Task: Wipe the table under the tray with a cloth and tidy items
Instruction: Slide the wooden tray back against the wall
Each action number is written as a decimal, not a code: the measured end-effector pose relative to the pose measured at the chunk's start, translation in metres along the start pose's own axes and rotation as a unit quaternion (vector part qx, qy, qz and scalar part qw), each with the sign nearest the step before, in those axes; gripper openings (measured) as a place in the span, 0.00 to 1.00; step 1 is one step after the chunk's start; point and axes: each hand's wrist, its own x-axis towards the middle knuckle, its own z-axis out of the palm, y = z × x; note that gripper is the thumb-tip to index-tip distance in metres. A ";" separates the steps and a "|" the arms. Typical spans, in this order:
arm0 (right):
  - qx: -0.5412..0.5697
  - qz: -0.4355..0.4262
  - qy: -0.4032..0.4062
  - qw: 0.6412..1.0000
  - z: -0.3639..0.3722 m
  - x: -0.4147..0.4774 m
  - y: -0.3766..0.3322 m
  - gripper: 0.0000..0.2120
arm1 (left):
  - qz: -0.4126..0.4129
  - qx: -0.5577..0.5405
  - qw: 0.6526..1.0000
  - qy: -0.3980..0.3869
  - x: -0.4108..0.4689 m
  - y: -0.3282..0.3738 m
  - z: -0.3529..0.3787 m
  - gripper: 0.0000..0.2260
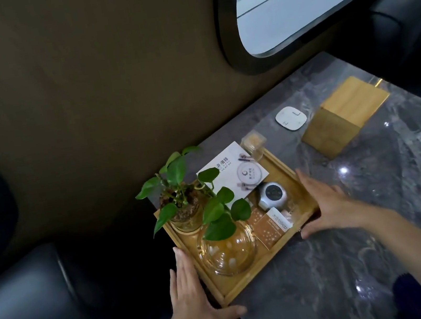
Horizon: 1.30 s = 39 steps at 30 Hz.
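Step in hand: clearing the tray (293, 173) — left hand (191, 297) and right hand (326, 204), both spread open, press flat against its opposite rims on the marble surface (380, 229); next move — probably lift level, since the plant (181, 191) between them could tip.

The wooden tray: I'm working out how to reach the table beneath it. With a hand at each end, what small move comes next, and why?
Probably lift the rectangular wooden tray level and slowly: the left hand and right hand flank its ends, and it carries a leafy plant in a glass pot and an amber glass ashtray.
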 end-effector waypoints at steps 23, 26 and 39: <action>0.018 -0.003 0.045 0.999 0.003 0.027 -0.005 0.68 | 0.071 0.064 0.995 -0.004 0.018 0.001 -0.007 0.61; 0.023 -0.004 0.047 0.999 0.004 0.035 -0.008 0.68 | 0.063 0.065 0.996 0.005 0.024 0.001 -0.017 0.60; 0.100 -0.003 0.072 0.992 -0.011 0.076 -0.027 0.61 | 0.078 0.095 0.991 0.049 0.067 -0.008 -0.054 0.55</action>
